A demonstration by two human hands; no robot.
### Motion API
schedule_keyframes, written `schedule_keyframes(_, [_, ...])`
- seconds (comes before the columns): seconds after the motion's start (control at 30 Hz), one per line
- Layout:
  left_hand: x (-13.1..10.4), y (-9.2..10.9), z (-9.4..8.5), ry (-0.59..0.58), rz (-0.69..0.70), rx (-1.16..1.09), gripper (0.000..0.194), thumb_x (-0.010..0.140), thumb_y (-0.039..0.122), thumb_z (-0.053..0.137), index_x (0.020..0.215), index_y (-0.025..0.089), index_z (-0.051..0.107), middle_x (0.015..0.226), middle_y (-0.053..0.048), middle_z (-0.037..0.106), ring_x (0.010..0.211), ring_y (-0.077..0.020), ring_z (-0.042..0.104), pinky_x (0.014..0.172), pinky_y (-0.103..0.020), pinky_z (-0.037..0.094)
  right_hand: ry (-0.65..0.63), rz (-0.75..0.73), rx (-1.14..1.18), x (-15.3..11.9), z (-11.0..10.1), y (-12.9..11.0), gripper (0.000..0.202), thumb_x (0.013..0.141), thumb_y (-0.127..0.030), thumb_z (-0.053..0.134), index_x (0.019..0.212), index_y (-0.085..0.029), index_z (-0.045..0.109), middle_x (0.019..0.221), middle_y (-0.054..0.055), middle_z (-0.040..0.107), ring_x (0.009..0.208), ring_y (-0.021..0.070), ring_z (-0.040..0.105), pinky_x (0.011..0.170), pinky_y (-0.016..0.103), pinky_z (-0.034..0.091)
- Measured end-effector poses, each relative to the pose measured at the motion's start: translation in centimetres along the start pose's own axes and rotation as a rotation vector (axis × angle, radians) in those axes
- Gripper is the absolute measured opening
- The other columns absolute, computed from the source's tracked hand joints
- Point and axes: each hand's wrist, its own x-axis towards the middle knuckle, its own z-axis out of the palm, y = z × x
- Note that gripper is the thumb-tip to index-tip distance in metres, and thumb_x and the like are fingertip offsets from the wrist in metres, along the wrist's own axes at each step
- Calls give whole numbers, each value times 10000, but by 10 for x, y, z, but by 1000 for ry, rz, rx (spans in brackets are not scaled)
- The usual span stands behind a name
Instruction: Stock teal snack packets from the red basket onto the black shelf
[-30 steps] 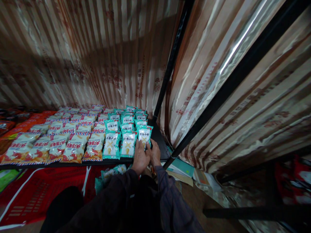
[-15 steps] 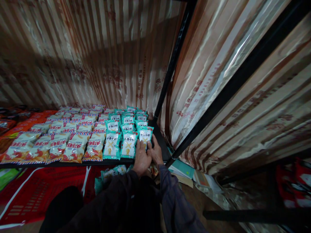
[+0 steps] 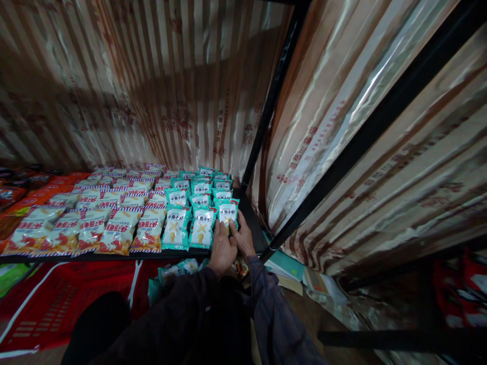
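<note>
A small teal-and-white snack bag (image 3: 228, 210) leans at the right end of the front row on a black shelf. My left hand (image 3: 222, 251) has its fingers against the bag's lower left front. From the right side, my right hand (image 3: 244, 237) grips the same bag, its thumb over the front and its fingers along the edge, partly hidden. The two hands touch near the bag's bottom. Just left of them stands a matching teal snack bag (image 3: 202, 227), and further teal bags (image 3: 201, 187) rise in rows behind.
White-and-orange snack bags (image 3: 118, 229) fill the shelf leftward, then orange packets (image 3: 19, 218). Below sits a red basket (image 3: 72, 299) beside loose teal bags (image 3: 177, 271). A black metal post (image 3: 323, 190) slants up at the right, before a striped curtain (image 3: 304, 152). Papers (image 3: 287, 266) lie under it.
The bag between my hands has shifted very slightly to the left, and my right hand has moved a little with it. Everything else looks the same.
</note>
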Motion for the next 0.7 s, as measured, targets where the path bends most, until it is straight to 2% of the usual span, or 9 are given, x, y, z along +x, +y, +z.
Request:
schedule_keyframes(0.2, [1,2,-3,-20,-26,10,643,776,153,433,1369,-58,304,1482,-258,228,1391,-284,205,1150,-375,189,1,6,-39,1,0,-2,563,845,-434,468,1363,-218,415,1313,74,555,1165,256,554,991,406,429])
schedule_keyframes(0.5, [-5,-2,0,-12,21,8,644,760,154,446,1362,-45,329,1494,-247,203,1395,-295,185,1149,-396,190,1,8,-54,-1,-2,-1,615,840,-452,475,1392,-204,366,1343,79,527,1195,253,534,999,400,425])
schedule_keyframes(0.7, [-20,-11,3,61,95,-30,646,750,156,433,1371,1,342,1495,-203,244,1393,-283,205,1143,-416,217,9,24,-71,-5,-5,-4,663,839,-467,482,1416,-181,322,1377,101,488,1246,253,485,1029,414,391])
